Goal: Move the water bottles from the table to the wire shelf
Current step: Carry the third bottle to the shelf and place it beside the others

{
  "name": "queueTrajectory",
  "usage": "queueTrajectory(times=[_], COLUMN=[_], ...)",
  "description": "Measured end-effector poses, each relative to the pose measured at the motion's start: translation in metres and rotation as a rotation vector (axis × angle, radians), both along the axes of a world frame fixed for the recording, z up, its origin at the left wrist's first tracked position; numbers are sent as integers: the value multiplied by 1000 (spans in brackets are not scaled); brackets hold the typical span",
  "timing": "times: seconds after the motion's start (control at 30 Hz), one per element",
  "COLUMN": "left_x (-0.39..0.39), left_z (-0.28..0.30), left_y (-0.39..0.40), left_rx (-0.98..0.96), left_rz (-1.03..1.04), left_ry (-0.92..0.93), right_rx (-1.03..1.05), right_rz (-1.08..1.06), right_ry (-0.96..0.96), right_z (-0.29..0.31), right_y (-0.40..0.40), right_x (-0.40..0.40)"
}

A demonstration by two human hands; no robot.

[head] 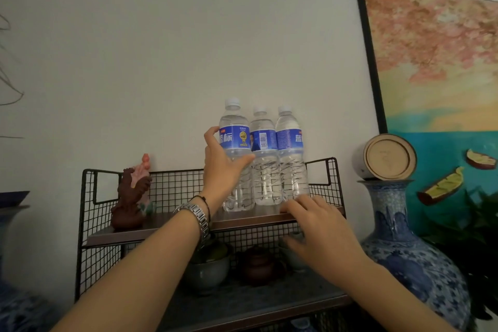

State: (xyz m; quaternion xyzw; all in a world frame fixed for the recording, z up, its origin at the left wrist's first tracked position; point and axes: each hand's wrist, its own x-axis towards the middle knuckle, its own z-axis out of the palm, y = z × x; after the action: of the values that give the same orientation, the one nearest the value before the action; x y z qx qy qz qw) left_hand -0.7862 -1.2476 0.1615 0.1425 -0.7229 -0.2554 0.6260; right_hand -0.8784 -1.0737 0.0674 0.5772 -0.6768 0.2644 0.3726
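Three clear water bottles with blue labels and white caps stand side by side on the top board of the black wire shelf (pixel 89 213). My left hand (pixel 219 167) is wrapped around the left bottle (pixel 236 153), thumb in front, fingers behind. The middle bottle (pixel 264 159) and the right bottle (pixel 291 153) stand free, touching each other. My right hand (pixel 318 226) hovers in front of the shelf's front edge, just below the right bottle's base, fingers spread and holding nothing.
A brown and pink figurine (pixel 132 197) stands at the shelf's left end. A dark teapot (pixel 260 264) and bowls (pixel 207 267) sit on the lower board. A blue-and-white vase (pixel 409 250) with a round tin (pixel 385 158) on top stands right, before a framed painting (pixel 436 62).
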Motion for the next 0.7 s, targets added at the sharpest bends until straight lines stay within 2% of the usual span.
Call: queueTrajectory(times=[0.4, 0.7], left_x=[-3, 32], left_z=[1, -19], left_y=[1, 25], left_rx=[-9, -217], left_rz=[96, 382], left_ry=[-79, -500], right_rx=[-10, -1], right_rz=[-22, -30], right_ry=[5, -8], right_z=[-3, -1], right_y=[0, 0], right_x=[0, 5])
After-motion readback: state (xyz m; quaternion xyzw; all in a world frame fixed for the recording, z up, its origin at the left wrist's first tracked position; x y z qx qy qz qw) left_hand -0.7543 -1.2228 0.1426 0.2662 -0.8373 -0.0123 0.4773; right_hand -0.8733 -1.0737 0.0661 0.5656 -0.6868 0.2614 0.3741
